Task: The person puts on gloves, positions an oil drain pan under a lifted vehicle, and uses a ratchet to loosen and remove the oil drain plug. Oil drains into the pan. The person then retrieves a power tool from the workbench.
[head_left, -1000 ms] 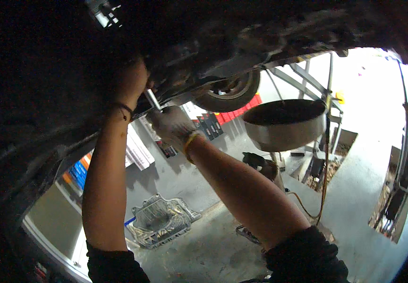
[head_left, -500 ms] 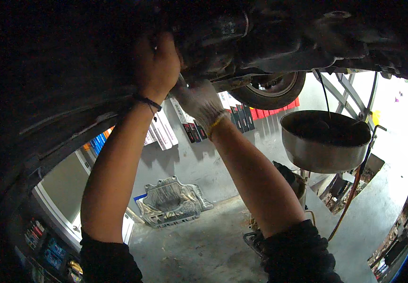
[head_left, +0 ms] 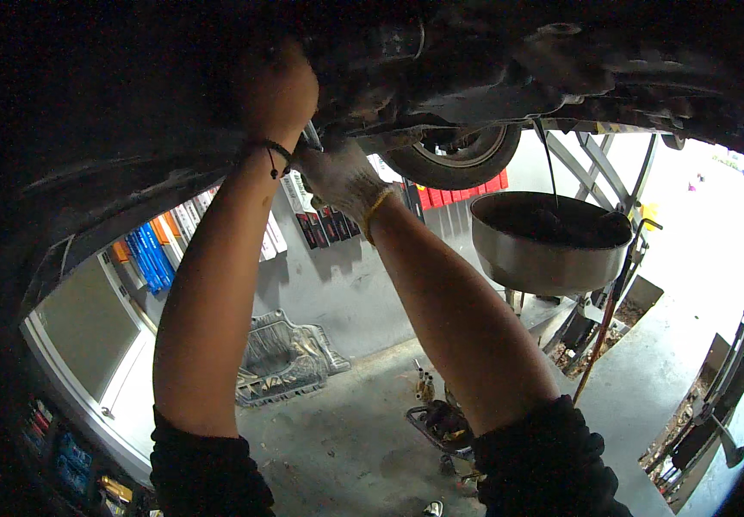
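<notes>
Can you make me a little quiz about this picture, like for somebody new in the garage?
1. Which hand wears the pale glove?
2. True or false: the dark stream falls outside the round basin.
3. Which colour is the shiny bar between the left hand and the gloved one? A: red. B: silver-grey. C: green.

Key:
1. The right hand.
2. False; it falls into the basin.
3. B.
</notes>
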`<state>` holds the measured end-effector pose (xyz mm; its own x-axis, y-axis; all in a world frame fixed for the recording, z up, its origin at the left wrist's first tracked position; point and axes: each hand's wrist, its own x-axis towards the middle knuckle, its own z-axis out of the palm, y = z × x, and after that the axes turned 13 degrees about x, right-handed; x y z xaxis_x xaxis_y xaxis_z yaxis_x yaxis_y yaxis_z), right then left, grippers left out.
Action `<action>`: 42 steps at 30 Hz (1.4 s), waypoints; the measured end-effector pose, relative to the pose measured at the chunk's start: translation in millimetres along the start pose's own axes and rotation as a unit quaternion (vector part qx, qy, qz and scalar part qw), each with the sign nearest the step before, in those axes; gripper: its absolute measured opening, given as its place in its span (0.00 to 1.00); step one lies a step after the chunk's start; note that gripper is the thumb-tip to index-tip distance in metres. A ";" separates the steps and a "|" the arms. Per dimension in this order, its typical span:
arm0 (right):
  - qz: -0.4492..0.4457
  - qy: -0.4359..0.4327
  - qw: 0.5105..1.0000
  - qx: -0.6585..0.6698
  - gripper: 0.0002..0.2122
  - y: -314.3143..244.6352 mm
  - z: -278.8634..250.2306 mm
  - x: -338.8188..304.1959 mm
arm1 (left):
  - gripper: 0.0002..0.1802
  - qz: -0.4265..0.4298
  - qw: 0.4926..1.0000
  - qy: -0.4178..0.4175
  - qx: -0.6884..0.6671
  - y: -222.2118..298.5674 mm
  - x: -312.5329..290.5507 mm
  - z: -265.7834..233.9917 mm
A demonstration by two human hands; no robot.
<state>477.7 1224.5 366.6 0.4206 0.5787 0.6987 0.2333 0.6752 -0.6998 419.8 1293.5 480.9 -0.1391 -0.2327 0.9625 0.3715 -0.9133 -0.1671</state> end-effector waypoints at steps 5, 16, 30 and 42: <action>-0.017 0.034 0.999 -0.033 0.22 7.8 7.8 3.4 | 0.22 -0.142 0.984 -0.017 -0.110 20.4 7.7 -13.2; 0.021 0.083 0.995 -0.057 0.18 8.2 14.9 -4.5 | 0.22 -0.146 0.964 -0.198 -0.099 28.9 19.3 -30.6; 0.105 0.032 0.967 -0.230 0.22 9.3 16.4 -7.5 | 0.31 -0.179 0.944 -0.192 -0.201 -12.0 12.2 27.7; 0.085 0.004 0.996 -0.038 0.13 -13.8 15.5 -31.0 | 0.11 -0.107 0.933 -0.335 0.074 25.7 26.6 -38.0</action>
<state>447.9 1204.4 356.9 0.4668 0.6774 0.5686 0.2245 0.5311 -0.8170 390.7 1251.1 494.1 0.3621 0.2555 0.8964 0.5304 -0.8473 0.0272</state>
